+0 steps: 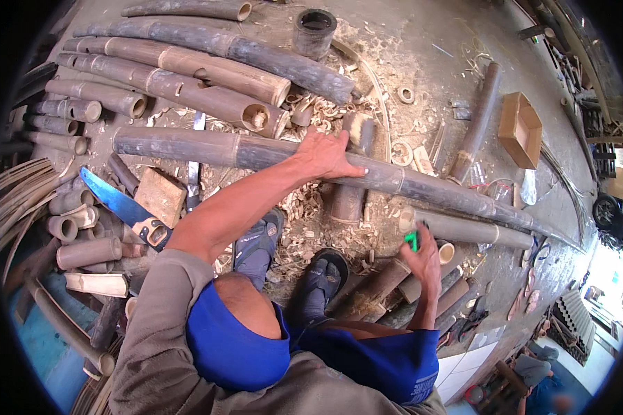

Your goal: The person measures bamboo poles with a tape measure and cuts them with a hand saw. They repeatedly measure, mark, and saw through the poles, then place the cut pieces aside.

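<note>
A long, dark bamboo pole [450, 192] lies crosswise in front of me, over a short upright-looking bamboo piece [347, 202]. My left hand [325, 153] grips the pole near its middle, the thumb on the near side and the fingers over the far side. Nearer to me and to the right, my right hand [423, 257] is closed around a small bright green object [412, 240] with a dark end; its kind is hard to make out. It is held apart from the pole, close to a shorter bamboo length [474, 229].
A blue-bladed handsaw [111, 198] and a wooden block [160, 196] lie at left, beside a long blade [194, 166]. Several bamboo poles [180, 62] fill the far left. Shavings [304, 207] cover the floor. A cardboard box [520, 131] stands at right.
</note>
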Demonstrator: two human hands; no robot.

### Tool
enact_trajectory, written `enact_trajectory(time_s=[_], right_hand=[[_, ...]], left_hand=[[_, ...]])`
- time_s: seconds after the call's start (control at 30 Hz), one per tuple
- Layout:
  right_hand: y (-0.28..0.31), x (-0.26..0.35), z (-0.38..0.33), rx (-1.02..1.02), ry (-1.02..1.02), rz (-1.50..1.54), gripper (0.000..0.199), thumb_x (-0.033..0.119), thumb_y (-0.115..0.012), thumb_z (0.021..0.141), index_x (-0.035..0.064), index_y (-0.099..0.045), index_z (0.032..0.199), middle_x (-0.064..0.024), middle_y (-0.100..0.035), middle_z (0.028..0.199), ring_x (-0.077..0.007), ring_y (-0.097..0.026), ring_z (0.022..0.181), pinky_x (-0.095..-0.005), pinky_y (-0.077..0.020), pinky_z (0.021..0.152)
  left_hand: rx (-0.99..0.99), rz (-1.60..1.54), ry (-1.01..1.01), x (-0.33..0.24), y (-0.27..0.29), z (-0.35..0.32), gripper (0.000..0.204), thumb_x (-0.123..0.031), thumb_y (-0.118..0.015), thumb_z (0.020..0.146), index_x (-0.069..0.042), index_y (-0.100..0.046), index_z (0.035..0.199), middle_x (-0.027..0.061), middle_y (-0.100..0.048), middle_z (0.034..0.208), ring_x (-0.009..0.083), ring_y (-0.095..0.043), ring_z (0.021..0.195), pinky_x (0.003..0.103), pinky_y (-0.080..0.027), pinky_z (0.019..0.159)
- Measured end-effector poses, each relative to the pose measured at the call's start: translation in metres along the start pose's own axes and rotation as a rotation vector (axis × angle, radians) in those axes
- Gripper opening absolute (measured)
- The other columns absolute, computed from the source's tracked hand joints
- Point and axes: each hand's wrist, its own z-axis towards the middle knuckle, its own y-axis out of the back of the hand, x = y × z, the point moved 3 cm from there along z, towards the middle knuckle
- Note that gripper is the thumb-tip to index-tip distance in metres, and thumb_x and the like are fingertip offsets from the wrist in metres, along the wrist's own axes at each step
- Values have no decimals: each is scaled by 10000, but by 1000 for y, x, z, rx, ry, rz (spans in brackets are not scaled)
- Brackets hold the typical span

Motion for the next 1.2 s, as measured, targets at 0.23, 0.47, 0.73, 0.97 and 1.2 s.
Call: enact_trajectory(time_s=[0.23, 0.47, 0.73, 0.97, 1.2], right_hand=[[-38, 15, -23, 106, 163, -337, 742, 430, -789, 818, 42, -594, 1418, -246, -651, 1217, -467, -594, 1146, -548, -504, 983], [-13, 160, -3, 476, 841, -329, 604, 357, -782, 851, -4, -656, 1318, -223, -656, 1130, -423, -615, 1117, -517, -515, 977], [-170, 297, -10, 761, 1343, -217, 431, 301, -703, 919, 56, -672, 1272, -158, -707, 1150, -343, -688, 1076, -466, -556, 927], [-305, 431, -81, 610, 1382, 51, 476, 313, -620, 956, 45, -612, 1349, -190, -675, 1269, -354, -651, 1172, -499, -499, 1002], [-341, 461, -101, 505, 1319, -51, 533, 334, -552, 988, 24, -548, 1422, -230, -631, 1363, -371, -602, 1280, -521, -436, 1088]], left_hand=[[56, 85, 42, 61, -3, -29, 1005, -919, -530, 790, 2, -763, 1116, 184, -768, 1025, 316, -738, 997, 504, -457, 1027], [-87, 46, -74, 66, -5, -38, 893, -844, -590, 783, 1, -800, 981, 186, -771, 904, 327, -746, 859, 459, -547, 830], [-237, -71, -131, 72, -31, -22, 801, -780, -677, 720, -11, -817, 897, 184, -781, 900, 328, -754, 884, 443, -577, 768], [41, -56, -66, 66, -4, -29, 898, -774, -628, 784, 12, -717, 1209, 187, -769, 967, 329, -748, 940, 514, -400, 1053], [65, -115, -46, 67, 4, -32, 944, -742, -628, 822, 57, -627, 1326, 236, -753, 1044, 370, -741, 1008, 569, -345, 1166]])
